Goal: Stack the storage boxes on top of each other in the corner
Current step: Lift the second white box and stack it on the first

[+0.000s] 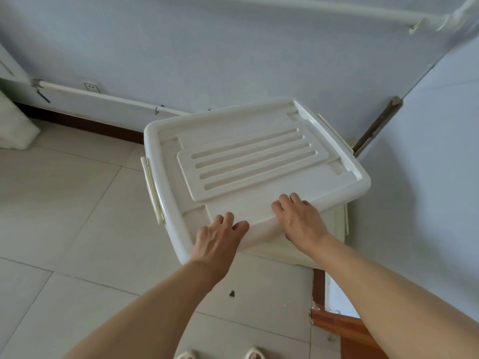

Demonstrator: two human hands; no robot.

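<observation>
A white lidded storage box (246,154) sits in the room's corner, skewed on top of a lower white box (324,244) of which only a strip shows at the right and front. My left hand (220,237) rests on the top box's near edge, fingers bent over the lid rim. My right hand (300,218) lies on the lid beside it, fingers curled down onto the surface. Both hands touch the box; neither wraps round a handle. The side clip handle (151,190) at the left is free.
Two pale walls meet behind the boxes, with a white pipe (103,95) and a socket (91,86) along the left wall. Tiled floor (64,203) spreads to the left. A brown door frame (337,325) stands at the lower right. My slippers (255,354) show at the bottom.
</observation>
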